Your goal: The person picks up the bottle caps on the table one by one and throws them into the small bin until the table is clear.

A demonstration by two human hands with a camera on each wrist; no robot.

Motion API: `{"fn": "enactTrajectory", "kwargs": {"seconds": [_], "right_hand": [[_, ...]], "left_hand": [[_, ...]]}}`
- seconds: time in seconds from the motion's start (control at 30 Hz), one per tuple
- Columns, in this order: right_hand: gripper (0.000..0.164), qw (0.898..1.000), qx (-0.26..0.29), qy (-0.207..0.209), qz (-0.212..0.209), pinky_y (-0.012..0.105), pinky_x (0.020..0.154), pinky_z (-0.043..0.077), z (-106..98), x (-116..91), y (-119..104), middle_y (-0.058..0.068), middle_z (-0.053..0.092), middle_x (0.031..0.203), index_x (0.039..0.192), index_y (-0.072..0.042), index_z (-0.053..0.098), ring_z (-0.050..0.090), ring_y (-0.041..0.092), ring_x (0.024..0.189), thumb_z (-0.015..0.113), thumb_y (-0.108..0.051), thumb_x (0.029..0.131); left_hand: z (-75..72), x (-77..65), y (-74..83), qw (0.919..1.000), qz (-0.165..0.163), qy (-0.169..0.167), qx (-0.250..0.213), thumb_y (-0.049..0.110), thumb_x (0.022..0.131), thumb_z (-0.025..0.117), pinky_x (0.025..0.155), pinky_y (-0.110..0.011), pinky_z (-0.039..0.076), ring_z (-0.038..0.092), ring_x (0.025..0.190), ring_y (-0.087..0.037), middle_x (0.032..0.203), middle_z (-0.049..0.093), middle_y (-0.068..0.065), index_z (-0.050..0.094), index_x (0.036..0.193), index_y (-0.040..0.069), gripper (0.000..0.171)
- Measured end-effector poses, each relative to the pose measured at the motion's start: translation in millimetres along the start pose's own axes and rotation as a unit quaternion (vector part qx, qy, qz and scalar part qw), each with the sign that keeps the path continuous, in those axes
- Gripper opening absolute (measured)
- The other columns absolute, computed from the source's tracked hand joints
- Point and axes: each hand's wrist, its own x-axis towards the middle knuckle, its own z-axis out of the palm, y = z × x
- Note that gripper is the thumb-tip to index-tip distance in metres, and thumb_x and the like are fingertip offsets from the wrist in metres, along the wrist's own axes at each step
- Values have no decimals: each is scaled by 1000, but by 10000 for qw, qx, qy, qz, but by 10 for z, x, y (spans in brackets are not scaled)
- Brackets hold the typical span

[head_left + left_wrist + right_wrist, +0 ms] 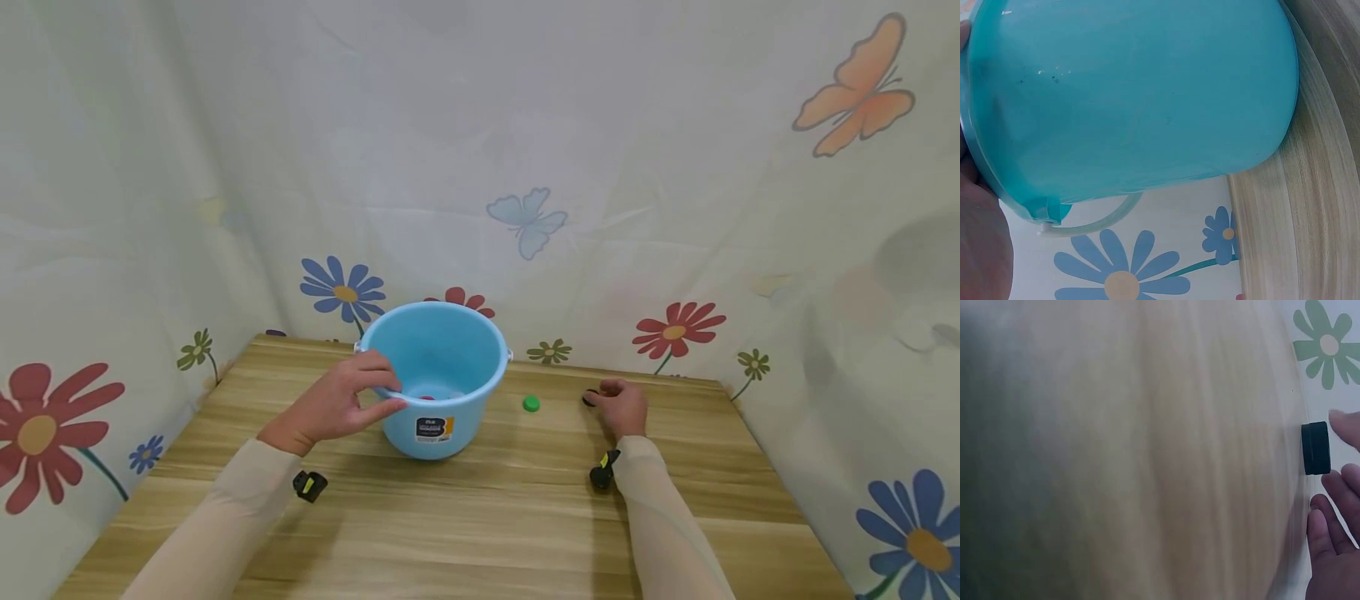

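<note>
A light blue plastic bucket (442,429) stands upright on the table, its side filling much of the left wrist view. My left hand (341,404) grips the near-left part of its rim, fingers over the inside and thumb outside. Inside the bucket, a small red thing (426,398) shows partly over the rim. At the right, my right hand (622,408) is at a black ribbed bottle cap (1316,448), which sits on the table. In the right wrist view, thumb and fingertips are spread on either side of the cap, without a clear pinch.
A green bottle cap (531,403) lies on the wooden table (465,525) between the bucket and my right hand. A flower-printed curtain (420,167) rises behind the table and along both sides. Small black devices (309,485) are at both wrists.
</note>
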Motion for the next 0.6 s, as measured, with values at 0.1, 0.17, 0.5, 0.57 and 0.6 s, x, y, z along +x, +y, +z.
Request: {"fn": "enactTrajectory", "kwargs": {"seconds": [0.1, 0.17, 0.5, 0.57, 0.6], "right_hand": [[44, 9999, -71, -67, -95, 50, 97, 52, 3, 9, 21, 23, 69, 119, 121, 1, 71, 65, 36, 111, 84, -21, 85], [45, 9997, -133, -122, -153, 51, 98, 51, -6, 8, 28, 24, 69, 120, 121, 1, 71, 65, 37, 111, 84, -20, 85], [43, 9985, -291, -231, -403, 52, 99, 52, -15, 16, 59, 24, 71, 118, 120, 1, 72, 65, 38, 112, 84, -17, 83], [43, 9982, -338, -248, -428, 53, 100, 51, -21, 12, 58, 24, 70, 118, 120, 1, 72, 65, 39, 113, 84, -16, 83], [43, 9982, -349, -253, -422, 53, 100, 51, -25, 9, 55, 24, 70, 118, 120, 1, 72, 65, 39, 113, 85, -16, 83]], "left_hand": [[2, -1, -3, 10000, 24, 6, 8, 26, 83, 86, 87, -47, 58, 58, 93, -6, 94, 65, 13, 73, 89, 25, 15], [1, -1, 1, 10000, 35, 10, 13, 26, 83, 87, 86, -46, 59, 58, 93, -6, 94, 65, 13, 74, 90, 25, 15], [-5, -7, 15, 10000, 6, -7, -3, 27, 83, 87, 88, -47, 59, 58, 94, -7, 94, 64, 13, 74, 90, 25, 15], [-7, -5, 19, 10000, 1, -4, -11, 26, 82, 87, 89, -48, 59, 59, 94, -7, 94, 64, 13, 74, 91, 25, 16], [-7, -4, 22, 10000, -4, -2, -7, 27, 82, 87, 89, -48, 59, 59, 94, -7, 94, 64, 13, 74, 91, 25, 16]]}}
